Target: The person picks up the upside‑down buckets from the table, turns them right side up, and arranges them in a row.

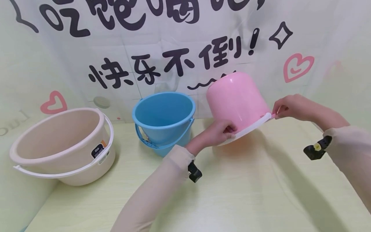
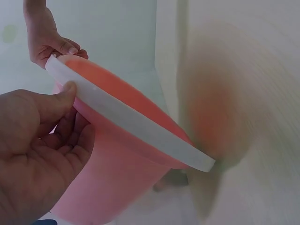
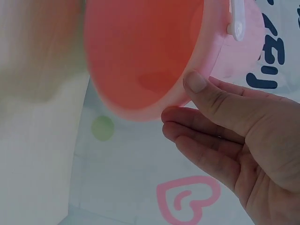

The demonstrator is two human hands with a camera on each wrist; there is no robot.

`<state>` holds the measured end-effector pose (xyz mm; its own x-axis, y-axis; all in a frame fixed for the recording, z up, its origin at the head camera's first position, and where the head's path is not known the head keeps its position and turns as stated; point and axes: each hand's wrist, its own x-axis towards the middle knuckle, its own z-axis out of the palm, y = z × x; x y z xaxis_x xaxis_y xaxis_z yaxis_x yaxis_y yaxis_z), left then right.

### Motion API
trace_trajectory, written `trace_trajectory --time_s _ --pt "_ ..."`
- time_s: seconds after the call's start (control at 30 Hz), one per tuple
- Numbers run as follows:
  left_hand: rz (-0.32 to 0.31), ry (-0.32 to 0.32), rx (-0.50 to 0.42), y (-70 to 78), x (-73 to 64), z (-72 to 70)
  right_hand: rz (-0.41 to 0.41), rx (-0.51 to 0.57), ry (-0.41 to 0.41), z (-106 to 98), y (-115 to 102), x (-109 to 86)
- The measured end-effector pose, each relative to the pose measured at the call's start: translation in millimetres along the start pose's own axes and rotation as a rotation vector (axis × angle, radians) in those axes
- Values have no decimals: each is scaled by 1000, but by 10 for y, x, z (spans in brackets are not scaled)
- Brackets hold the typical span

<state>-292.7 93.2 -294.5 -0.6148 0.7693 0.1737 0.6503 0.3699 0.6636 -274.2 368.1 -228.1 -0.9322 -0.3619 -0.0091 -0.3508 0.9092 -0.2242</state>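
A pink bucket is tilted on its side above the table, its mouth facing down toward me. Its white handle lies along the rim. My left hand pinches the handle at the rim; in the left wrist view, the thumb presses on the white strip with the fingers curled behind. On the bucket's far right side, my right hand grips the rim between thumb and fingers. The right wrist view shows the orange-looking inside of the bucket, with no contents visible in the part seen.
A blue bucket stands upright just left of the pink one, its handle hanging down. Farther left is a larger beige bucket with a white handle. Behind them hangs a printed wall cloth. All are over a pale wood-grain table.
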Motion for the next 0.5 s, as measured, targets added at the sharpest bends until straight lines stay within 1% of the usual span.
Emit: trace_trajectory --time_s 0.1,0.3,0.5 --pt "-15 -7 -52 9 -5 -41 6 -14 -2 -73 -43 15" --pt "-7 -6 -109 1 -19 -113 10 -52 -6 -199 -137 59" --pt "0 -3 -186 4 -50 -168 1 -85 -7 -318 -205 97"
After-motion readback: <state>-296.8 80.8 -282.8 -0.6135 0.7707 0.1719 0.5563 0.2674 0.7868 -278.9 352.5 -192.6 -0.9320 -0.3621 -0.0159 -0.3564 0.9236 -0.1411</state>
